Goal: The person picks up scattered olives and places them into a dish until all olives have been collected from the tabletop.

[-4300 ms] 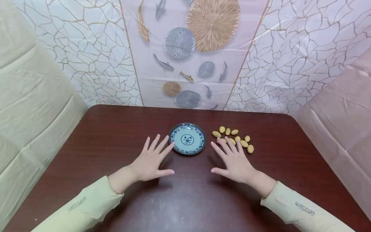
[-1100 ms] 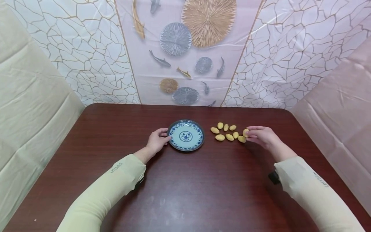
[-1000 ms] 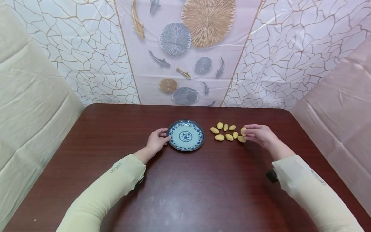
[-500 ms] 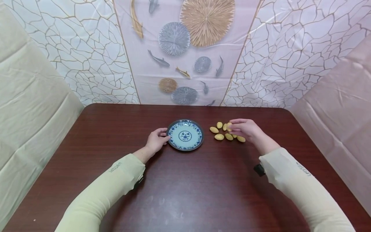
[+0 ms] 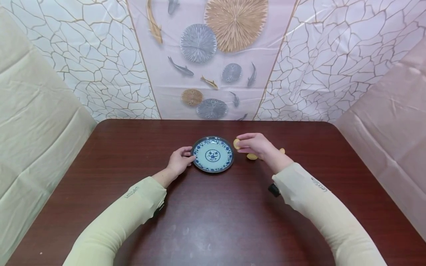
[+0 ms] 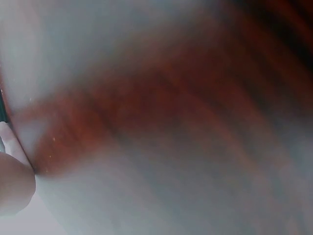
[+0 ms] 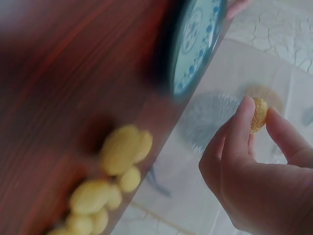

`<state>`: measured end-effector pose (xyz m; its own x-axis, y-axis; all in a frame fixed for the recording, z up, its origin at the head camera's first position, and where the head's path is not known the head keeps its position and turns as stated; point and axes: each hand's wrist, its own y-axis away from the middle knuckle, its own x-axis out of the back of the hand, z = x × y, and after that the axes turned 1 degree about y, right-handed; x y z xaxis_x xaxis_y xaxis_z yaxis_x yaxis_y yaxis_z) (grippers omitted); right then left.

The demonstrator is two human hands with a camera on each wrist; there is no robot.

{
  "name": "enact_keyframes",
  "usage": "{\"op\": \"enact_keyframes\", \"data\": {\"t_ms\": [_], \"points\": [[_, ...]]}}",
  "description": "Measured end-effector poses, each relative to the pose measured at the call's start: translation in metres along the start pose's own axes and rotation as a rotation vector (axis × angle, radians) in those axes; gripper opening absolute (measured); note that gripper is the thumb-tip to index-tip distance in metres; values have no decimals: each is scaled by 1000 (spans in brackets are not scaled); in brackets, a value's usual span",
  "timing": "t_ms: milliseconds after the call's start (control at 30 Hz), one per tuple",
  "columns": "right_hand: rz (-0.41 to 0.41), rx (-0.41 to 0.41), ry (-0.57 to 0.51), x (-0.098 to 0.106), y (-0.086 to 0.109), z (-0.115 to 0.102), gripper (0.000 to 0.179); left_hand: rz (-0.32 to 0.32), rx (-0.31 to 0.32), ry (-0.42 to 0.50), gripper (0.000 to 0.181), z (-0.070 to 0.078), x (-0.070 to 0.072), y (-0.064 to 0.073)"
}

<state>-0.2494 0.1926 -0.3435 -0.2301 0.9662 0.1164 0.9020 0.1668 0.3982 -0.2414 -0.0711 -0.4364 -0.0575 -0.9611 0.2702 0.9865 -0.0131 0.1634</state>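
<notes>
A round plate [image 5: 213,156] with a pale blue centre and a blue floral border lies on the dark wooden table. At its left rim, my left hand [image 5: 181,161] holds the edge, thumb over the rim. The left wrist view catches only part of that hand [image 6: 17,183] at its border. My right hand [image 5: 255,143] pinches a small yellow potato [image 7: 258,115] between thumb and fingertips, raised just right of the plate's rim. Beneath and behind that hand lie several more small potatoes [image 5: 252,156], mostly hidden in the head view and blurred in the right wrist view.
The table [image 5: 199,221] extends toward me, with its rounded back edge close to a patterned backdrop [image 5: 213,66]. Plain cloth panels [image 5: 36,122] stand along the left and right sides.
Both hands were spread over the table at first. Then the left took the plate's rim, and the right picked the far-right potato and carried it left across the others to the plate's side.
</notes>
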Motion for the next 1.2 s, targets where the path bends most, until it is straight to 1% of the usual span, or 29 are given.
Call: {"op": "enact_keyframes", "data": {"t_ms": [167, 300, 667, 833, 1000, 1200], "points": [[-14, 0, 3, -20, -6, -4, 48, 1, 2, 8, 45, 0, 2, 0], [-31, 1, -25, -32, -11, -4, 47, 5, 1, 11, 45, 0, 2, 0], [-41, -40, -80, -61, -28, 13, 45, 4, 6, 12, 45, -1, 2, 2], [-34, -51, -66, -74, -33, 19, 42, 2, 5, 17, 45, -1, 1, 1], [-34, -46, -51, -84, -38, 24, 38, 10, -10, 29, 45, -1, 1, 0], [-26, -58, 47, -94, -41, 28, 34, 2, -8, 21, 44, 0, 0, -1]]}}
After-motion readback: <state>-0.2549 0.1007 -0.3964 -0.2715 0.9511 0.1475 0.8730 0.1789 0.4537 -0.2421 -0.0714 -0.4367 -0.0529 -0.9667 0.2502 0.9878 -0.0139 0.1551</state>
